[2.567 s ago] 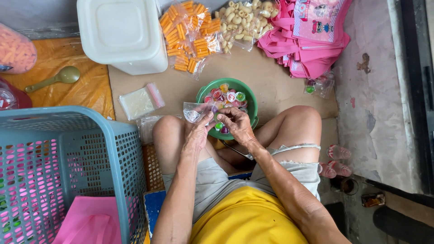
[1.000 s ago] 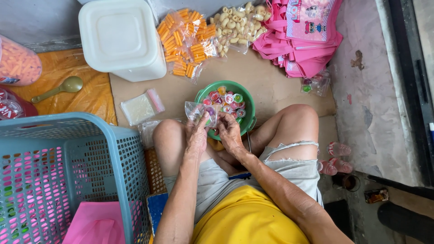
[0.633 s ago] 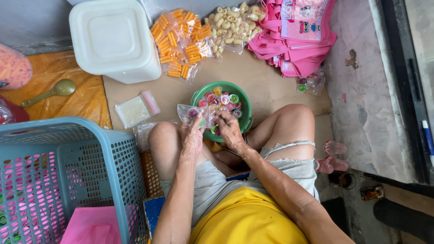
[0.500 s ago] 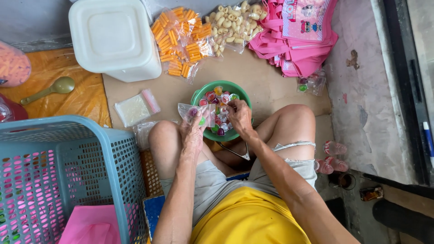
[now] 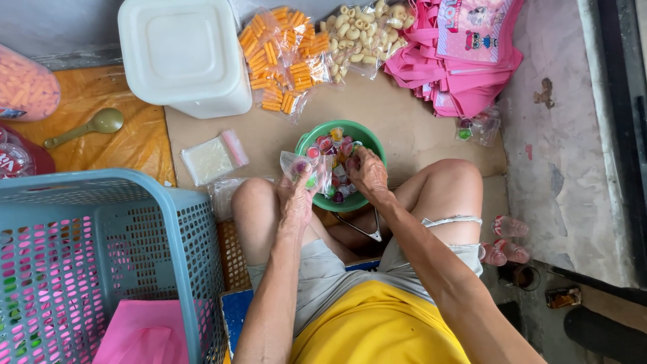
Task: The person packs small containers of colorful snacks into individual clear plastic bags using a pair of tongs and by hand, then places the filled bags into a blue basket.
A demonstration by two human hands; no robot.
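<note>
Here the left hand (image 5: 296,195) holds a small clear bag (image 5: 297,168) open at frame centre, while the right hand (image 5: 367,172) pinches sweets (image 5: 333,145) in the green bowl (image 5: 367,135); filling seems underway, needing a careful drop.

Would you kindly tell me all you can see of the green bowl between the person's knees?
The green bowl is round, looks like plastic, and sits upright on the brown cardboard between the person's bare knees. It holds many small wrapped sweets in pink, red, green and yellow. The right hand reaches into it among the sweets. The left hand holds a small clear bag at its left rim; whether the bag touches the rim cannot be told.
</note>
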